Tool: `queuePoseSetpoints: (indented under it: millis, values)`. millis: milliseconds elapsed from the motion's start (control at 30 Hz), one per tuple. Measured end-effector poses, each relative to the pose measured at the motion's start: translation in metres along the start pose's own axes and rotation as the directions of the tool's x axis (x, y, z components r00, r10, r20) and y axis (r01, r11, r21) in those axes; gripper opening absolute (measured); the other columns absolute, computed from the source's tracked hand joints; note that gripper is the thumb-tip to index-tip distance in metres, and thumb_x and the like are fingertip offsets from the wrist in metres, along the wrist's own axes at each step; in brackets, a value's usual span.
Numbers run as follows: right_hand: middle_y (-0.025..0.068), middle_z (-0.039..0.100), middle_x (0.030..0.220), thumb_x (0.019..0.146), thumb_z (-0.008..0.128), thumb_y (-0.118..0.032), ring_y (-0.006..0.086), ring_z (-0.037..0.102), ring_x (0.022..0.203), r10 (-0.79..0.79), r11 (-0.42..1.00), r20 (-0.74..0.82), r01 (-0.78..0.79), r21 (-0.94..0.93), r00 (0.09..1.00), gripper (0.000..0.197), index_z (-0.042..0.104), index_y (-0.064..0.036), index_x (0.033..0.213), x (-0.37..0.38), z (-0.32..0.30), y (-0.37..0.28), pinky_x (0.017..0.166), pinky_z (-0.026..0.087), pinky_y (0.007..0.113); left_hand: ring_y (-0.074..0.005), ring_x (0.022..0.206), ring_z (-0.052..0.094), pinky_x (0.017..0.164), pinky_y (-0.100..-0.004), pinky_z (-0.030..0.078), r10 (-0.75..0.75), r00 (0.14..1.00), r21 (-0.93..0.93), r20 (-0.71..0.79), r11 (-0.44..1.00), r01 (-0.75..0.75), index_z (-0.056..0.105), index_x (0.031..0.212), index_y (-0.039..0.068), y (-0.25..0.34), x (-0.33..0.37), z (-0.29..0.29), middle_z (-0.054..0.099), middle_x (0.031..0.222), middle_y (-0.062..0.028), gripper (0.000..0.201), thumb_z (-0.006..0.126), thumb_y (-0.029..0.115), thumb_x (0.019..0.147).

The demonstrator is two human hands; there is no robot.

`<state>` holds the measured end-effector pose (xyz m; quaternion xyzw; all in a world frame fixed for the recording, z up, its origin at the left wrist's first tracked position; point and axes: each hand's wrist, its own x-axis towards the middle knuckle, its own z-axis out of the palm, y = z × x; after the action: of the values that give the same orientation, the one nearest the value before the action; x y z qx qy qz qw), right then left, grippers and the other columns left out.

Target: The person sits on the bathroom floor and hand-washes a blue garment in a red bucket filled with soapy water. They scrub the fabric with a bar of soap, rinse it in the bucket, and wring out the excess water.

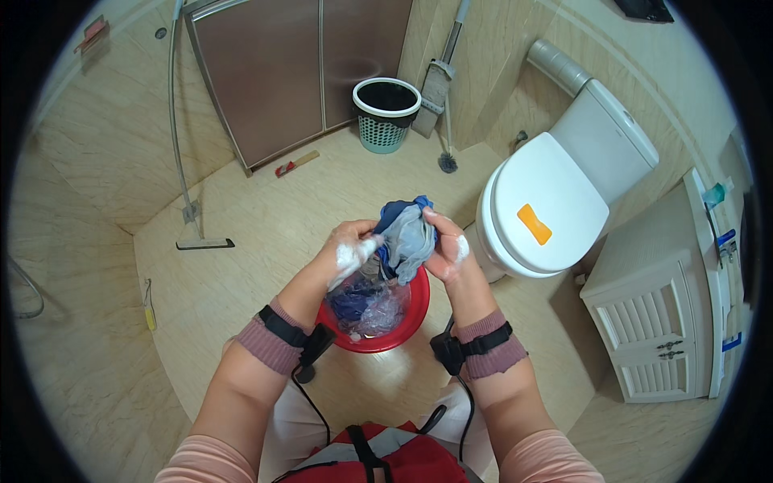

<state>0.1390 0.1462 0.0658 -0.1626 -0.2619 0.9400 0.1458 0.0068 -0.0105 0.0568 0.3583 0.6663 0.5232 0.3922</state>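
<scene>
Between both hands I hold a wet, bunched cloth garment (407,239), grey-blue with darker blue parts, above a red basin (417,312). White suds cover the back of my left hand (352,248), whose fingers grip the cloth's left side. My right hand (449,248) grips its right side, with a patch of foam near the wrist. In the basin below, dark blue cloth (352,299) lies in sudsy water beside something pale and crinkled (382,312). The cloth hides the basin's far rim.
A white toilet (550,205) with its lid down stands at right, an orange pad (534,224) on the lid. Beyond the basin are a lined wastebasket (383,133), a toilet brush (448,163) and a red-and-wood brush (297,163). A floor squeegee (204,244) leans at left; a white cabinet (651,322) stands right.
</scene>
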Motion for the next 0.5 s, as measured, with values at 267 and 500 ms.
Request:
queuePoseSetpoints:
  millis: [267,500]
  values:
    - [0.011,0.065,0.096,0.082,0.062,-0.001,0.0215,0.064,0.085,-0.098,0.917,-0.182,0.018,-0.398,0.978,0.025,0.06,0.0058,0.106,-0.002,-0.004,-0.001,0.081,0.052,0.033,-0.0252,0.093,0.067,0.091,-0.0369,0.051,0.03,0.999,-0.9,0.023,0.437,0.007,0.061,0.102,0.003,0.006,0.009,-0.025,0.069,0.101,-0.0113,0.024,0.049,0.024,0.097]
    - [0.0051,0.065,0.085,0.084,0.072,-0.016,0.0143,0.06,0.075,-0.255,0.844,-0.363,0.023,-0.536,0.896,0.027,0.062,0.0008,0.102,-0.009,0.008,-0.003,0.067,0.047,0.026,-0.0261,0.104,0.064,0.097,-0.04,0.047,0.129,0.985,-0.926,-0.111,0.348,-0.15,0.06,0.114,0.002,0.006,0.012,-0.056,0.068,0.109,-0.0122,0.038,0.048,0.034,0.099]
